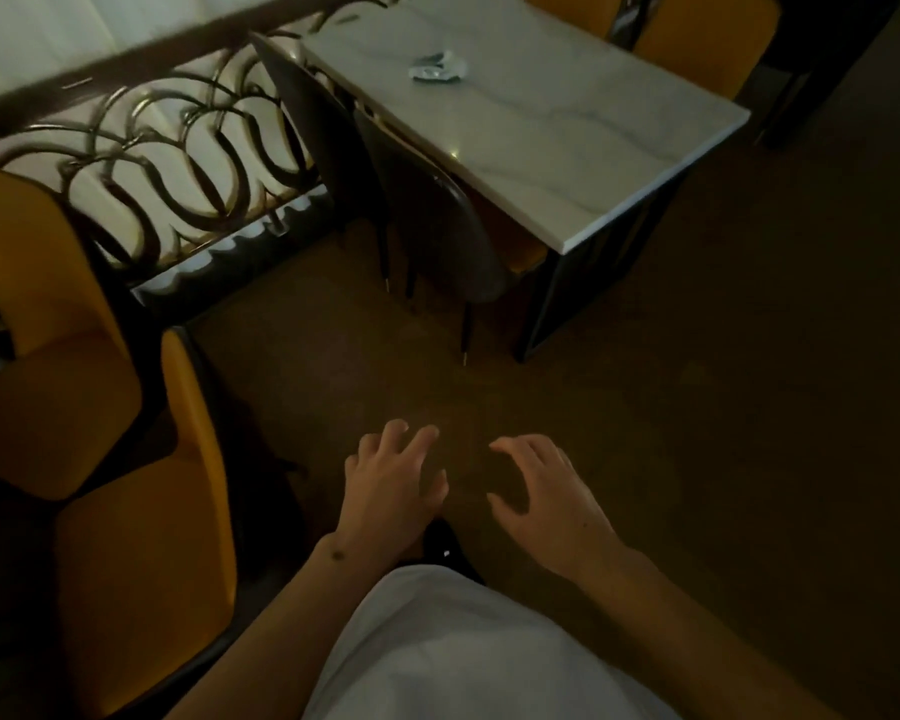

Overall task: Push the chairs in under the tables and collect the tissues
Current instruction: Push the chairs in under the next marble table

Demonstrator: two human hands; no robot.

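Note:
A white marble-top table (567,127) stands ahead at the upper right, with a crumpled white tissue (437,67) lying on its far part. Two dark-backed chairs (432,220) sit along its left side, seats tucked partly under the top. Two orange chairs (707,39) show at the table's far side. Close on my left stand two more orange chairs (141,553), their backs facing right. My left hand (393,485) and my right hand (546,498) hover over the floor, fingers spread, holding nothing.
A curved metal railing (178,163) with a dark handrail runs along the left behind the chairs. Dark brown floor (723,407) stretches between me and the table. My white shirt and a dark shoe (445,545) show below.

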